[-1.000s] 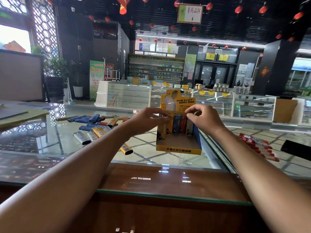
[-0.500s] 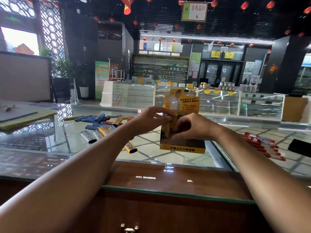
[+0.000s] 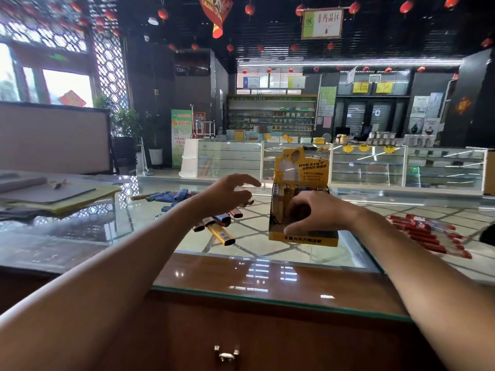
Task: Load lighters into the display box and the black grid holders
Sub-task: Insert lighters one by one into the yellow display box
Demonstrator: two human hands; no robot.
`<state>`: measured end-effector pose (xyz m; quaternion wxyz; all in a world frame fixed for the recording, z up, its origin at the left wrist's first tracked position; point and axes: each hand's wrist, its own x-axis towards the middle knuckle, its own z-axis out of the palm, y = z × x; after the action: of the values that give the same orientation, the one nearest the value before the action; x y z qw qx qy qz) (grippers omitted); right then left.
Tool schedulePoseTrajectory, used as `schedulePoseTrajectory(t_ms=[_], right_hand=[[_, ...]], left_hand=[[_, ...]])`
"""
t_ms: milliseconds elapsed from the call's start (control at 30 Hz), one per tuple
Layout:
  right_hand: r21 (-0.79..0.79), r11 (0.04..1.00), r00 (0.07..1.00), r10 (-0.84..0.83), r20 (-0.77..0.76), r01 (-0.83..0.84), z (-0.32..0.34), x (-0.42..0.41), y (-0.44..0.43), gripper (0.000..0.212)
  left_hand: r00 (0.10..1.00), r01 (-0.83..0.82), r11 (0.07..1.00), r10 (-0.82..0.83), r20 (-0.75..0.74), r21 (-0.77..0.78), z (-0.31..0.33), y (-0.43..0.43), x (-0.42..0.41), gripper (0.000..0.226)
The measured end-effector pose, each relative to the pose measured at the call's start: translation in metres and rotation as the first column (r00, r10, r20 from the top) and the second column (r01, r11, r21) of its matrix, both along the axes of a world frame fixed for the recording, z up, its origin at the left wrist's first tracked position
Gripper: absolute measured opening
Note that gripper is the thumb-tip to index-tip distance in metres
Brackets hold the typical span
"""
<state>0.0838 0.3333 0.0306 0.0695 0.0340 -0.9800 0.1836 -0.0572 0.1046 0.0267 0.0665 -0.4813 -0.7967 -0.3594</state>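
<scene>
Display box [image 3: 302, 238]: yellow, black lettering. Blue lighters [image 3: 176, 196]; yellow lighter [image 3: 220, 233], dark tip; red lighters [image 3: 426, 238]. Counter [image 3: 267, 278]: reddish-brown wood edge, glass top showing pale diamond lattice. Lanterns [image 3: 249, 8]: red, against black ceiling.

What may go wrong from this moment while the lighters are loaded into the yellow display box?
1. The display box stands on the smooth glass counter with only the right hand at its front; a hard push may slide or tip it.
2. The left hand hovers open over the loose lighters; a careless sweep may knock the yellow lighter, nearest the glass edge, off.
</scene>
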Motion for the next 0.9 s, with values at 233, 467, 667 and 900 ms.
schedulePoseTrajectory(t_ms=[233, 467, 667, 900], right_hand=[[0.003, 1.0, 1.0, -0.011, -0.028, 0.011, -0.002, -0.001, 0.002, 0.047], [0.005, 1.0, 0.999, -0.008, -0.036, 0.008, -0.002, -0.001, 0.002, 0.051], [0.006, 1.0, 0.999, -0.014, -0.037, 0.015, -0.004, -0.005, 0.005, 0.051], [0.006, 1.0, 0.999, -0.015, -0.034, 0.015, -0.006, -0.008, 0.007, 0.049]], left_hand=[[0.984, -0.161, 0.955, 0.135, -0.12, -0.247, 0.003, -0.05, -0.013, 0.042], [0.975, -0.196, 0.811, 0.219, -0.024, -0.552, 0.009, -0.082, -0.017, 0.069], [0.966, -0.213, 0.745, 0.257, -0.023, -0.632, 0.007, -0.09, -0.017, 0.08], [0.965, -0.198, 0.75, 0.262, 0.009, -0.631, 0.013, -0.09, -0.017, 0.075]])
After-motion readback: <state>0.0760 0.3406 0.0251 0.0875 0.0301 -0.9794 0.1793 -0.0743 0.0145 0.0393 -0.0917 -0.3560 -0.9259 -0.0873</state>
